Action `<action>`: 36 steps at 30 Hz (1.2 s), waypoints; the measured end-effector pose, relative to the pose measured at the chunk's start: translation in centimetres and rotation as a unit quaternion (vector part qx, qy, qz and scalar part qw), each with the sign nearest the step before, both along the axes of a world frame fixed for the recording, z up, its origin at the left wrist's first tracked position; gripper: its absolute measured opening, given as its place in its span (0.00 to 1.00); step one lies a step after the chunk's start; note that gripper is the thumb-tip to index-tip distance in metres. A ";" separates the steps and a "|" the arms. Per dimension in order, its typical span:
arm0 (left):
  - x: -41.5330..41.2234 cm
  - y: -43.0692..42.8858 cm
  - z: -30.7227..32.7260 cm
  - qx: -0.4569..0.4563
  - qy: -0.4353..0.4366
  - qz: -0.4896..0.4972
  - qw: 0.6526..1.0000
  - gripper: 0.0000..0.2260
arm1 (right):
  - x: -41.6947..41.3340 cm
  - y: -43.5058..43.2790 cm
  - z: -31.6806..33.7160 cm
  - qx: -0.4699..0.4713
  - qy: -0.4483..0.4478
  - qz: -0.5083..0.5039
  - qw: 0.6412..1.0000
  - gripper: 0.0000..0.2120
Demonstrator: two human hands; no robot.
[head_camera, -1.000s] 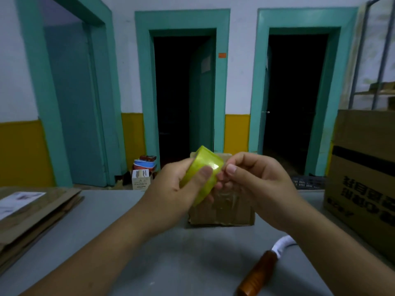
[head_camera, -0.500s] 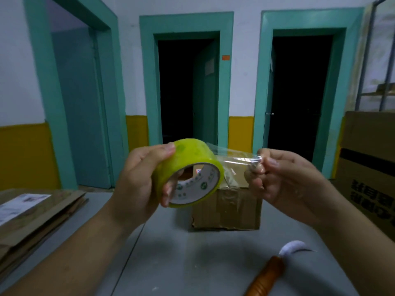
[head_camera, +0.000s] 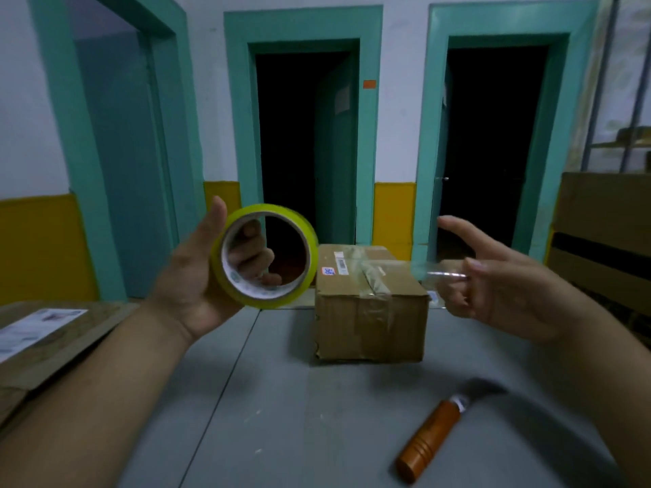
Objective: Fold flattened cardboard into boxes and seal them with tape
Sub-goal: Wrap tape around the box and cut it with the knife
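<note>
Head view: tape roll [head_camera: 262, 302] is light and rigid, best held through the core. Left hand [head_camera: 190, 276] does that: fingers curled inside, thumb on the rim. The clear strip [head_camera: 415, 267] is thin, sticky and likely to fold on itself. Right hand [head_camera: 500, 290] pinches its end, index finger straight. Strip spans above the box [head_camera: 370, 322] at mid-counter [head_camera: 281, 417].

Yellow-green tape roll [head_camera: 265, 256], orange-handled knife [head_camera: 430, 439]

Left hand [head_camera: 190, 280] curled; right hand [head_camera: 500, 290] pinching, forefinger straight
</note>
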State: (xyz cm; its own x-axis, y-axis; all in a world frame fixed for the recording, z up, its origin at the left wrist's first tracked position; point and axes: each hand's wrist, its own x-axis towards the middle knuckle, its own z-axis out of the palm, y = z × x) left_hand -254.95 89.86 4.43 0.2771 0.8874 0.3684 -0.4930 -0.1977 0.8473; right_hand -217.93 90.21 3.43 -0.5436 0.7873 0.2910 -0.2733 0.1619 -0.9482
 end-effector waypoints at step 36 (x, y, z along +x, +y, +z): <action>-0.6 2.5 -1.6 -0.244 0.002 0.042 0.969 0.15 | -2.4 0.3 -1.2 0.043 -0.008 -0.091 0.995 0.21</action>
